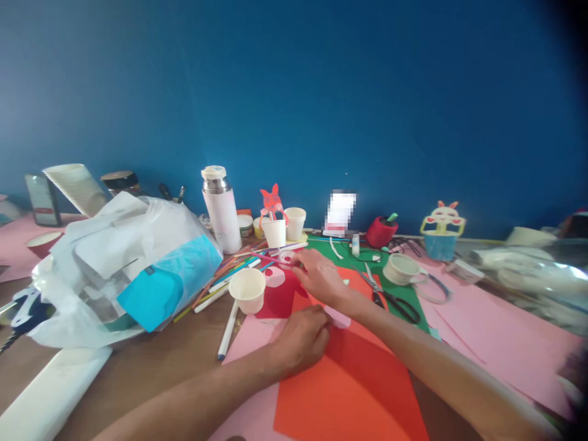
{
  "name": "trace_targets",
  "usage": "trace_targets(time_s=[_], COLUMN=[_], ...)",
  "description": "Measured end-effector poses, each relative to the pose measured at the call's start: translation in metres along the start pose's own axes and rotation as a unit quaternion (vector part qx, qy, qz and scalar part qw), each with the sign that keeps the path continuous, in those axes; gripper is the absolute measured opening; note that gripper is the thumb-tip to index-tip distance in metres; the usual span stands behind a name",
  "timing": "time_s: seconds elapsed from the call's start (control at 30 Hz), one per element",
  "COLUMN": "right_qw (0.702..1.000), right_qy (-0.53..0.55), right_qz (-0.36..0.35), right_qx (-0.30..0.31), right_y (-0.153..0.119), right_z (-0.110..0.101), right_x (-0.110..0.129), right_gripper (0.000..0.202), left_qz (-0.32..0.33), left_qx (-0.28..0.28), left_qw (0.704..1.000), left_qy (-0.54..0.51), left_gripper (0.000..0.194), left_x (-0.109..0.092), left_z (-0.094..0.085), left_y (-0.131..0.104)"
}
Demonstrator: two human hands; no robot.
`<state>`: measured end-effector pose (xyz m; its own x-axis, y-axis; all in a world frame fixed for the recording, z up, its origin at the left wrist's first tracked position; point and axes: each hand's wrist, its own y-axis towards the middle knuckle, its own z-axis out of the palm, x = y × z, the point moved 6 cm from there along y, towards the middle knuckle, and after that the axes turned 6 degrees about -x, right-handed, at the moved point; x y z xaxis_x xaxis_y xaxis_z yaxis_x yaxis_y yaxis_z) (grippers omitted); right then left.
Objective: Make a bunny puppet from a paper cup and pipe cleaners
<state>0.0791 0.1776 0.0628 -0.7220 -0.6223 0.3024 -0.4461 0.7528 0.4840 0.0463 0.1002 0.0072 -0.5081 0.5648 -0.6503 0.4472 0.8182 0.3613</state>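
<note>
My left hand (303, 340) is closed above an orange paper sheet (349, 392), fingers curled around the edge of a pale pink paper piece (339, 317). Beyond it, my right hand (316, 275) reaches leftward with bent, slightly parted fingers. Its fingertips are beside a small whitish ring (288, 258), and I see nothing held in them. Under that reach lies a dark red paper (278, 297) with a pale pink rounded cutout (274, 277) at its far edge. An upright white paper cup (247, 291) stands left of both hands, next to a white marker (227, 332).
Black-handled scissors (399, 304) lie right of my right forearm, near a cream mug (404, 269). Farther back stand a white thermos (222, 214), a cup with a red paper figure (274, 233) and a blue cup figure (441, 242). A stuffed plastic bag (174, 223) fills the left.
</note>
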Motion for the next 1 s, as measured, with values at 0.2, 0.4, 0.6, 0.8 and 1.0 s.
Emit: trace_targets(time_s=[0.2, 0.4, 0.6, 0.8, 1.0], right_qw=[0.957, 0.922, 0.895, 0.921, 0.963], right_qy=[0.236, 0.326, 0.381, 0.321, 0.248], right_qz=[0.168, 0.207, 0.198, 0.139, 0.104], right_qx=[0.029, 0.04, 0.12, 0.169, 0.02], right_y=[-0.064, -0.088, -0.099, -0.092, -0.049], right_z=[-0.001, -0.001, 0.009, 0.009, -0.003], right_x=[-0.032, -0.03, -0.013, -0.005, -0.026], right_gripper=[0.011, 0.013, 0.011, 0.009, 0.027], left_qz=[-0.108, -0.194, -0.205, -0.213, -0.245], left_qx=[-0.077, -0.164, -0.194, -0.211, -0.18], left_qw=[0.983, 0.938, 0.927, 0.918, 0.895], left_qy=[-0.129, -0.236, -0.248, -0.258, -0.327], left_gripper=[0.018, 0.017, 0.022, 0.026, 0.022], left_x=[0.015, 0.024, 0.023, 0.03, 0.036], left_z=[-0.006, -0.018, -0.024, -0.026, -0.014], left_y=[0.004, 0.004, 0.003, 0.003, 0.004])
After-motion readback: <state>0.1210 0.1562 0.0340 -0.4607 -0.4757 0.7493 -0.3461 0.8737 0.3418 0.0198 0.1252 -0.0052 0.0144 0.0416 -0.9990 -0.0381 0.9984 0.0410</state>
